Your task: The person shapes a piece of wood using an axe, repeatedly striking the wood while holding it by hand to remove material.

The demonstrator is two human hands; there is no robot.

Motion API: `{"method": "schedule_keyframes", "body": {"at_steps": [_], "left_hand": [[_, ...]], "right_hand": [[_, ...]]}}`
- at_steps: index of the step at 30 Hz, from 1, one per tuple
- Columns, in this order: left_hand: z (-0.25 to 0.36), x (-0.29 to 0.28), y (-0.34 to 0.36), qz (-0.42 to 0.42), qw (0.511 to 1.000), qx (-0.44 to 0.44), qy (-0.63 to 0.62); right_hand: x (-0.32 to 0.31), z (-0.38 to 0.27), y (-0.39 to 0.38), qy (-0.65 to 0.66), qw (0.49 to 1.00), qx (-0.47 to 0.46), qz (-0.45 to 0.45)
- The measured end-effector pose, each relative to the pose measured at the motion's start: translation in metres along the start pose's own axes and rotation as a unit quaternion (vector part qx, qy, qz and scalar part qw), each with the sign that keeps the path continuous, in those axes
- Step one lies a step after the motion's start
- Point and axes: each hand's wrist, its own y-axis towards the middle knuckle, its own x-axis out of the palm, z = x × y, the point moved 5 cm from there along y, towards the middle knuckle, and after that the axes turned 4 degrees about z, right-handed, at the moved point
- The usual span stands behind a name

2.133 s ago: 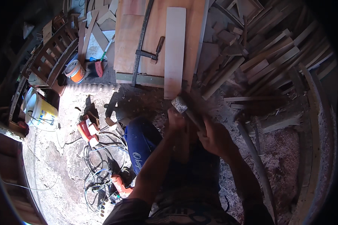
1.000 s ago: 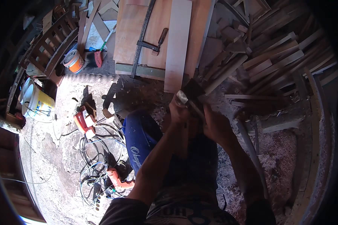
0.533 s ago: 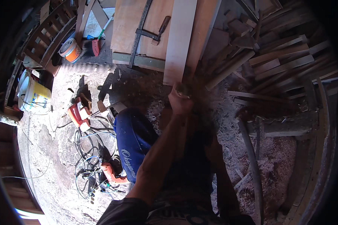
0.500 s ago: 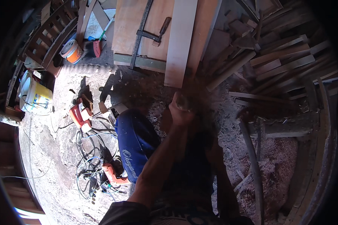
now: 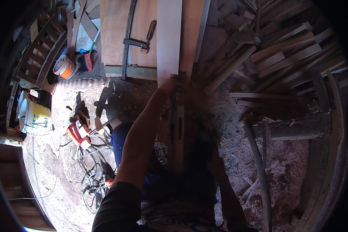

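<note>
At the near end of a pale board [image 5: 169,38], resting on a wooden workbench [image 5: 116,34], left hand [image 5: 173,83] closed around the front of a long wooden plane [image 5: 176,131]. Plane stretched lengthwise from the board's end back toward the body, its rear part in deep shadow. Right hand not made out: right forearm [image 5: 224,193] runs forward into the dark patch behind the plane, and its fingers cannot be told as open or closed.

On the bench just left of the board, a black metal clamp [image 5: 132,40] with a wooden handle, lying flat. Right of the bench, a heap of wooden offcuts and slats [image 5: 282,54], crossed over one another. Below that heap, shavings and sawdust [image 5: 282,162] spread over the ground.

Left of the body, a red power tool [image 5: 78,133] on pale ground, tangled cables [image 5: 92,174] just beside it. Farther left, a white and yellow bucket [image 5: 34,116]. Up near the bench's left corner, an orange and white tin [image 5: 63,66] beside a stack of wooden frames [image 5: 42,54].
</note>
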Motion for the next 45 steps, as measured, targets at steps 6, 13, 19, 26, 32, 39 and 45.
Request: {"method": "schedule_keyframes", "body": {"at_steps": [6,13,19,26,32,39,45], "left_hand": [[0.087,0.017,-0.128,0.09,0.873,0.406,0.255],[0.064,-0.005,-0.189,0.187,0.904,0.383,-0.022],[0.049,0.001,-0.196,0.185,0.881,0.435,-0.011],[0.044,0.005,-0.188,0.158,0.874,0.458,0.017],[0.045,0.014,-0.18,0.12,0.888,0.444,-0.018],[0.063,0.035,-0.185,0.161,0.845,0.506,0.062],[0.058,0.018,-0.157,0.184,0.9,0.393,0.036]], "right_hand": [[0.001,-0.008,0.004,-0.006,0.999,-0.049,0.018],[0.005,-0.014,0.005,-0.022,0.999,-0.036,0.016],[0.011,-0.009,0.01,-0.029,0.998,-0.057,0.009],[0.009,-0.011,0.008,-0.018,0.999,-0.042,0.008],[0.005,-0.015,0.008,0.016,0.996,-0.084,0.021],[0.004,-0.01,0.01,-0.026,0.997,-0.068,0.009],[-0.003,-0.02,0.005,0.019,0.999,-0.02,-0.021]]}}
